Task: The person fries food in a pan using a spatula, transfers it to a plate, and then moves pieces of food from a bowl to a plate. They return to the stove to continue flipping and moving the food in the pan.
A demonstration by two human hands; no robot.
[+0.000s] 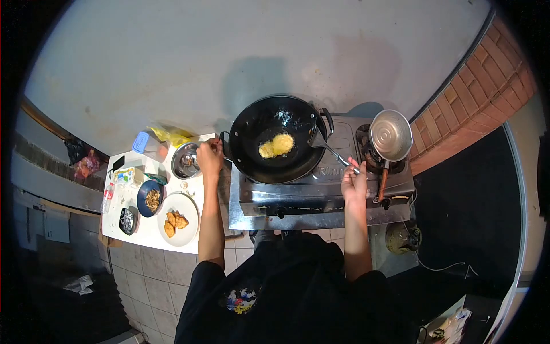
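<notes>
A black wok (pixel 252 163) sits on the left burner of the stove, with yellow, battered-looking food (pixel 277 146) frying in oil at its middle. My right hand (pixel 354 182) holds the handle of a metal spatula (pixel 331 150), whose blade rests at the wok's right rim. My left hand (pixel 209 156) is closed at the wok's left handle (pixel 224 138), its fingers curled and partly hidden. Just left of that hand stands a metal bowl (pixel 179 164) with a little something in it that I cannot make out.
On the white table stand a plate (pixel 186 202) of fried pieces, a dark blue bowl (pixel 145 207) of brownish strips, a small black container (pixel 127 221), and a blue-lidded container (pixel 140 143). A saucepan (pixel 391 135) occupies the stove's (pixel 349 198) right burner. A gas cylinder (pixel 403 238) stands below right.
</notes>
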